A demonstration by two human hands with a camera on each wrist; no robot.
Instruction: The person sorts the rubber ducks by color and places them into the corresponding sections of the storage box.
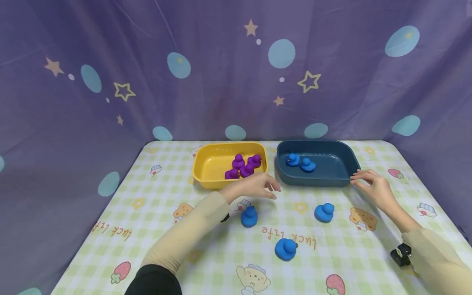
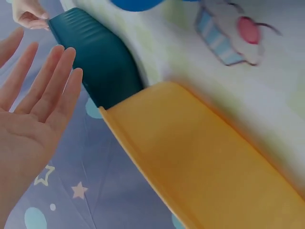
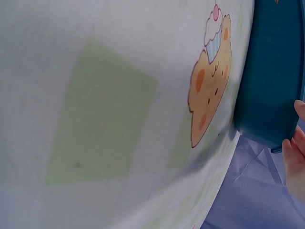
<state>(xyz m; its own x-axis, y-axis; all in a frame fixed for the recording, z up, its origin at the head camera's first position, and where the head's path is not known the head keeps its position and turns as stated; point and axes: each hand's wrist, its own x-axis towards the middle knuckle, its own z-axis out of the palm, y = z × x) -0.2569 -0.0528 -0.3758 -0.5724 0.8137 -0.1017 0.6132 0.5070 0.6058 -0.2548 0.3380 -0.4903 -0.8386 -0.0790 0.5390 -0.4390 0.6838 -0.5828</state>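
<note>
My right hand [image 1: 376, 189] pinches the rim at the front right corner of a dark blue tub [image 1: 313, 181], with the thumb and fingers also visible at that rim in the right wrist view. Two blue rubber ducks [image 1: 307, 165] sit in the tub's left part. My left hand [image 1: 254, 186] hovers by the front right corner of a yellow tub [image 1: 206, 185], holding nothing; its fingers look extended in the left wrist view. Several purple ducks [image 1: 239, 161] are gathered in the right part of the yellow tub, some partly hidden behind its front wall.
Three more blue ducks lie on the checked tablecloth: one duck [image 1: 249, 217] below my left forearm, one duck [image 1: 324, 212] before the blue tub, one duck [image 1: 285, 249] nearer me. A purple curtain [image 1: 221, 110] hangs behind the table.
</note>
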